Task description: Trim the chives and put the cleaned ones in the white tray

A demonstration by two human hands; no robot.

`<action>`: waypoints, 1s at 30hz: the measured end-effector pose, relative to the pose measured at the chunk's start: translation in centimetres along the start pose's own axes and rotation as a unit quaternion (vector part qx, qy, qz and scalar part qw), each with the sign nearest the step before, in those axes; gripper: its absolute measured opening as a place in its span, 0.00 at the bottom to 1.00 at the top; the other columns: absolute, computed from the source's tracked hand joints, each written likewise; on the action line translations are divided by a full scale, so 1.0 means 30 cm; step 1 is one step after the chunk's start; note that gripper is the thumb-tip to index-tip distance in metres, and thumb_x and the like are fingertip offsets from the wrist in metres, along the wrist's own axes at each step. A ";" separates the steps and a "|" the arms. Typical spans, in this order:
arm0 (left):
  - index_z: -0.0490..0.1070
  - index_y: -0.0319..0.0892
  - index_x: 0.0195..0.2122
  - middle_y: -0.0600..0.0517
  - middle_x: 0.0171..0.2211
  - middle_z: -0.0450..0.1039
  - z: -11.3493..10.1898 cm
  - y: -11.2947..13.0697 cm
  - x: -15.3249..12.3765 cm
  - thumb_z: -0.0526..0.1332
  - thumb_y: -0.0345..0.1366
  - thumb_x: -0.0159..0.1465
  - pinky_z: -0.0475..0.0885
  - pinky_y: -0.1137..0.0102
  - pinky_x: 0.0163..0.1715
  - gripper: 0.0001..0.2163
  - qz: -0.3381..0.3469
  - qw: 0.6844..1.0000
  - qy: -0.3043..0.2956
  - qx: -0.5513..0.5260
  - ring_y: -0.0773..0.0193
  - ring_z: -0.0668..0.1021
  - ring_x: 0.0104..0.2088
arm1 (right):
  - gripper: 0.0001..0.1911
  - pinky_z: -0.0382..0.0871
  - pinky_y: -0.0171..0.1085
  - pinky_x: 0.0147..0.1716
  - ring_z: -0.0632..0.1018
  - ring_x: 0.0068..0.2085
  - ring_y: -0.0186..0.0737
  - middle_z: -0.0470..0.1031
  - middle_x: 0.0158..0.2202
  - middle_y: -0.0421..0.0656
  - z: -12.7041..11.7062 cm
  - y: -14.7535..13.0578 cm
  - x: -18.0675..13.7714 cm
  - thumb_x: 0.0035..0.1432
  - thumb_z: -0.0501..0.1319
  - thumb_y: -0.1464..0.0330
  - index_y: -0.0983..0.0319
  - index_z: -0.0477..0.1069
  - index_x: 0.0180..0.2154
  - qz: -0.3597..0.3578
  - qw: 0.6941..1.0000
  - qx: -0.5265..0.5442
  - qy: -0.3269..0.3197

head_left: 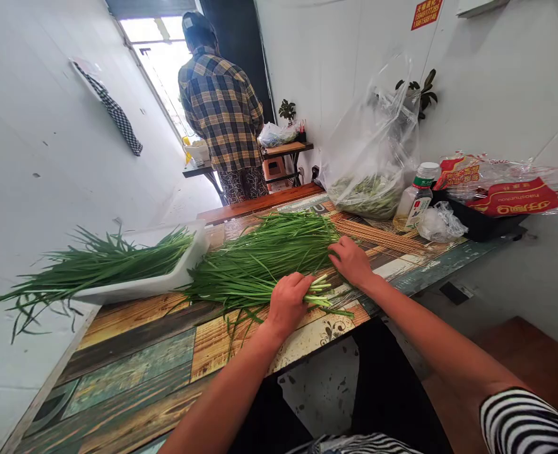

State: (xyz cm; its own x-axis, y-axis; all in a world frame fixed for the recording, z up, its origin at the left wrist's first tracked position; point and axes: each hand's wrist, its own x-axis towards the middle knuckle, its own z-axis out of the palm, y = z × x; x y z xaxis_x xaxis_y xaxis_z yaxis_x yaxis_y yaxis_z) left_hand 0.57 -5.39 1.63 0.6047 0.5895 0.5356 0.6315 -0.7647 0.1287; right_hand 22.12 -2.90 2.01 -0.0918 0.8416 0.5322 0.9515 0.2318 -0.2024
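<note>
A broad pile of long green garlic chives [269,252] lies across the table, leaves to the left and cut stems to the right. My left hand [289,304] is closed around a bunch at the near side of the pile, and its pale stem ends [320,293] stick out past the fingers. At the pile's right end, my right hand [350,260] has its fingers curled in on the stems of the chives; the fingertips are partly hidden. More chives [118,261] overhang a white plastic tray [184,271] on the left.
Thin wooden skewers [383,234] lie behind my right hand. Beyond them stand a clear bag of greens [368,189], a bottle [417,198], a crumpled plastic bag [442,222] and red packages [515,197]. Another person [224,107] stands facing away at a far table.
</note>
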 end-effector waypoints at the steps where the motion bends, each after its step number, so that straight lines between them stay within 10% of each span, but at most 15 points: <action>1: 0.72 0.43 0.43 0.51 0.32 0.71 0.001 0.001 -0.001 0.58 0.28 0.58 0.66 0.70 0.32 0.12 0.000 1.000 -0.003 0.008 0.62 0.72 0.33 | 0.04 0.59 0.36 0.34 0.69 0.38 0.42 0.68 0.35 0.46 0.012 0.001 0.005 0.56 0.59 0.71 0.62 0.71 0.36 -0.009 1.000 -0.027 0.005; 9: 0.72 0.41 0.43 0.48 0.33 0.72 0.003 0.007 0.002 0.56 0.30 0.61 0.68 0.67 0.34 0.10 0.029 0.999 0.023 0.027 0.59 0.72 0.34 | 0.08 0.54 0.40 0.37 0.64 0.38 0.43 0.67 0.33 0.47 -0.005 -0.022 0.020 0.60 0.54 0.73 0.61 0.69 0.29 -0.102 0.984 -0.140 0.029; 16: 0.67 0.41 0.53 0.46 0.47 0.72 -0.010 0.020 0.004 0.55 0.31 0.62 0.59 0.58 0.53 0.17 0.050 0.993 0.104 0.001 0.54 0.69 0.51 | 0.04 0.54 0.40 0.40 0.66 0.40 0.41 0.71 0.35 0.44 -0.059 -0.072 -0.039 0.57 0.58 0.71 0.61 0.71 0.32 -0.194 0.978 0.071 -0.001; 30: 0.71 0.42 0.36 0.51 0.27 0.70 0.011 0.026 0.020 0.52 0.29 0.65 0.65 0.66 0.41 0.09 0.105 0.994 -0.022 0.013 0.62 0.71 0.32 | 0.18 0.56 0.36 0.33 0.66 0.30 0.38 0.68 0.25 0.42 -0.083 0.024 -0.155 0.66 0.48 0.65 0.62 0.69 0.28 -0.281 0.949 0.054 -0.129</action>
State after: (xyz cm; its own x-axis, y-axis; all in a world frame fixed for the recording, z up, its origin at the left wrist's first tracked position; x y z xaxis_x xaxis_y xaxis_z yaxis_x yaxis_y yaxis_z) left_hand 1.59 -5.54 1.78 0.7446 0.4294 0.5111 0.5011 -0.8654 -0.0029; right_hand 23.95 -7.87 1.45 -0.6583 0.6585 0.3647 0.6964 0.7167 -0.0372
